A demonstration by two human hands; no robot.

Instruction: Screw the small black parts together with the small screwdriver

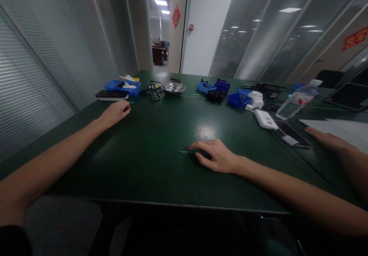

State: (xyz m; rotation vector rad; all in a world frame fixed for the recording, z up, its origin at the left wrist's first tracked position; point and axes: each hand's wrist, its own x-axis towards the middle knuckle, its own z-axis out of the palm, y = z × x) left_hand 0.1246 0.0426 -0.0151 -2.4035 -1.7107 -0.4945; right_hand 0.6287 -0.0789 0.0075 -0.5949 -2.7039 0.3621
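My right hand (217, 156) rests on the green table, its fingers closed around a screwdriver (192, 152) with a dark handle. The thin metal shaft lies low over the tabletop and points left. Farther away on the left, my left hand (115, 112) is closed, with fingers curled down at the table just in front of a dark-covered notebook (112, 94). Whatever those fingers may hold is hidden. A small greenish thing (131, 102) shows just beyond them, too small to make out.
Behind the notebook stands a blue tray (135, 91); beside it are black cables (153, 92) and a metal bowl (174, 91). Blue bins (239, 102) stand back right. A white power bank (265, 118), a phone (293, 135), a tilted bottle (299, 99) and another person's hand (330, 139) are right.
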